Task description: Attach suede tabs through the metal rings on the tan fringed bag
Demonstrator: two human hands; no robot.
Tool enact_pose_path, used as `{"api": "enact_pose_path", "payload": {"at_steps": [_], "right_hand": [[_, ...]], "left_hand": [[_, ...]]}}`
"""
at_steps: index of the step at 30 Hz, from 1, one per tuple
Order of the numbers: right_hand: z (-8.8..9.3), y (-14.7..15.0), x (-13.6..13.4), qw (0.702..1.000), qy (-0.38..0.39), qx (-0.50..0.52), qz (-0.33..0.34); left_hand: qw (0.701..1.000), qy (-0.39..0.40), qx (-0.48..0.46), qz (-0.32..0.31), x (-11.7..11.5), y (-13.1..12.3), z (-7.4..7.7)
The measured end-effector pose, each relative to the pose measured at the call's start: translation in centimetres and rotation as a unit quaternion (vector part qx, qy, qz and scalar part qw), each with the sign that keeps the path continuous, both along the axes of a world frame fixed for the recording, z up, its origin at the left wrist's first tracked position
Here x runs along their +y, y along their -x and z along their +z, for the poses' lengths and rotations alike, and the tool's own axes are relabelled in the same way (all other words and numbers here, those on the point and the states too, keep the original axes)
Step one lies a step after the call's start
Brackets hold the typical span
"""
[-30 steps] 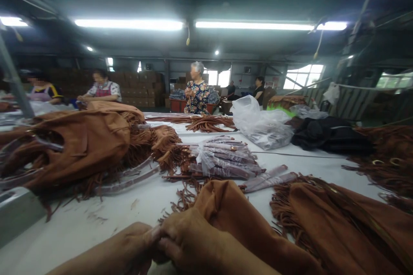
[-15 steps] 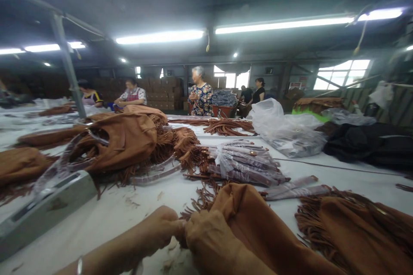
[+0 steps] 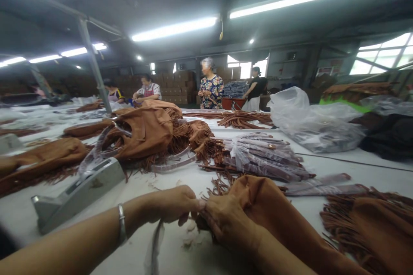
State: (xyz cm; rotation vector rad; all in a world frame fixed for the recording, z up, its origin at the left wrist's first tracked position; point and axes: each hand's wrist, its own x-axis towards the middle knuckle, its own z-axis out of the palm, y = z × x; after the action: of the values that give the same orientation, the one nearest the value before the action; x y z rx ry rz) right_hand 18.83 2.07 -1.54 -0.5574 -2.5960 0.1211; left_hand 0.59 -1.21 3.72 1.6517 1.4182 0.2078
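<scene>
My left hand [image 3: 172,204] and my right hand [image 3: 226,221] meet fingertip to fingertip low in the middle of the view, both closed in a pinch at the edge of a brown fringed suede bag [image 3: 274,215]. The bag lies under my right wrist and stretches off to the right on the white table [image 3: 97,232]. What the fingertips pinch is too small to make out. A silver bracelet [image 3: 121,225] sits on my left wrist. A clear plastic strip [image 3: 155,245] hangs below my left hand.
A pile of brown fringed bags [image 3: 142,133] lies at the left, plastic-wrapped straps [image 3: 264,157] in the middle, a clear plastic bag [image 3: 309,122] at the right. A grey metal post base [image 3: 77,193] stands left. Other people work at the far end [image 3: 210,86].
The view has swung left and risen, so my forearms and hands show more fully. My hands stay together at the bag's edge, now higher in the frame.
</scene>
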Motion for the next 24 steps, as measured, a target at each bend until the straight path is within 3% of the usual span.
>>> {"api": "enact_pose_path", "payload": {"at_steps": [3,8,12,17,19,24], "right_hand": [[-0.8,0.3,0.0,0.999,-0.017,0.025,0.043],[-0.8,0.3,0.2,0.995,0.006,0.070,0.071],[-0.5,0.1,0.1,0.993,0.052,0.068,0.078],[-1.0,0.6,0.4,0.983,0.139,0.085,0.081],[-1.4,0.9,0.6,0.980,0.160,0.083,0.081],[-2.1,1.4,1.1,0.973,0.199,0.103,0.053]], "left_hand": [[0.995,0.060,-0.082,-0.017,-0.7,0.9,-1.2],[0.990,-0.026,-0.142,-0.009,-1.2,1.0,-3.0],[0.984,-0.027,-0.177,0.010,-1.3,0.9,-3.5],[0.964,0.056,-0.256,0.046,-1.0,1.4,-4.7],[0.959,0.090,-0.263,0.047,-0.8,1.6,-5.2],[0.966,0.078,-0.238,0.061,-0.3,1.8,-6.1]]}}
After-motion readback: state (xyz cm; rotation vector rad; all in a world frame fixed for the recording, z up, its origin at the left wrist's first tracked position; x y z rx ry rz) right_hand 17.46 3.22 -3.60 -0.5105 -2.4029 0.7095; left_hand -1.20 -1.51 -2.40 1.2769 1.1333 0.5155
